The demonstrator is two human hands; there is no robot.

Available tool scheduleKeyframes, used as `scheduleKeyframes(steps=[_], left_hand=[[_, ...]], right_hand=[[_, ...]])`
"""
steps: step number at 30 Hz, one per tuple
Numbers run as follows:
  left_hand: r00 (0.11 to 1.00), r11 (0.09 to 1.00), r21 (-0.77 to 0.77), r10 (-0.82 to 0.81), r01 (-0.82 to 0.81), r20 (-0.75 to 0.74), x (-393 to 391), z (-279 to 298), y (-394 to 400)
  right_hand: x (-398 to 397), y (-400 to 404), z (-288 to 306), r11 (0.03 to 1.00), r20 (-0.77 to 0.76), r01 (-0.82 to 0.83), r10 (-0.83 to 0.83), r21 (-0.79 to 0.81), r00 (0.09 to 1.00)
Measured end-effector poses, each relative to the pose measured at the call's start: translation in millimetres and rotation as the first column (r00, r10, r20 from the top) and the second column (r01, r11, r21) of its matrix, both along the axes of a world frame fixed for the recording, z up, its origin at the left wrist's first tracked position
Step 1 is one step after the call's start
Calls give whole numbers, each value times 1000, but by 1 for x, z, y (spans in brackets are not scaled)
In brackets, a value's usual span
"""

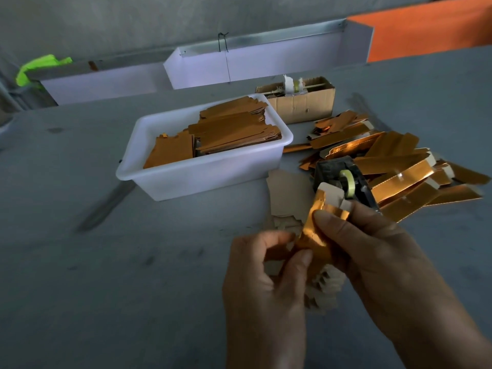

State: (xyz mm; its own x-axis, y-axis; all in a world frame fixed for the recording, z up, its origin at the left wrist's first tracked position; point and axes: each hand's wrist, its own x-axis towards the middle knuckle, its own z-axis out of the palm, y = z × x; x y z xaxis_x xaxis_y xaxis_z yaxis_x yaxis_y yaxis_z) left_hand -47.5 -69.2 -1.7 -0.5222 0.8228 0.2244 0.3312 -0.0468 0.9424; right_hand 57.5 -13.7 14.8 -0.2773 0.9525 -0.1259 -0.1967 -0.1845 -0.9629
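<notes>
Both my hands hold one shiny gold cardboard box blank (315, 235) above the grey table. My left hand (266, 283) pinches its lower end between thumb and fingers. My right hand (372, 251) grips its upper part, thumb pressed on the gold face. The blank's pale tab end pokes up near a black tape dispenser (343, 179) with a yellowish tape roll. Plain brown card pieces (290, 195) lie on the table under my hands.
A white plastic tub (202, 171) of stacked gold blanks stands at centre left. A loose pile of gold blanks (399, 166) spreads at the right. A brown cardboard box (303, 105) sits behind, with white troughs (253, 65) along the wall.
</notes>
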Motion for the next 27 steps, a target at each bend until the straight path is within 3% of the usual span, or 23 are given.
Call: scheduleKeyframes(steps=[2,5,11,16,19,21,23,25,27], left_hand=[[983,989,-114,-72,93,170,-8,7,1],[937,957,-177,-168,229,306,-17,13,4],[799,885,-171,-290,433,527,-18,21,8],[857,892,-181,-316,415,407,-18,22,9],[863,916,-175,-256,361,436,-14,21,10],[857,927,-170,-223,334,464,-11,17,11],[849,933,-172,-197,316,491,-10,13,11],[840,933,-183,-179,311,513,-11,9,11],[820,932,-186,-165,312,548,-9,7,12]], right_hand=[[1,2,0,1000,-1,8,-8,9,1000],[4,4,0,1000,-6,12,-12,9,1000],[10,5,-2,999,4,36,-36,32,999],[10,6,-1,997,81,22,-28,80,996],[17,6,5,987,157,-3,-23,163,987],[28,9,8,954,221,74,-142,290,965],[45,15,8,878,297,232,-374,419,878],[62,23,2,841,371,327,-495,431,785],[72,29,-9,881,436,321,-455,348,776]])
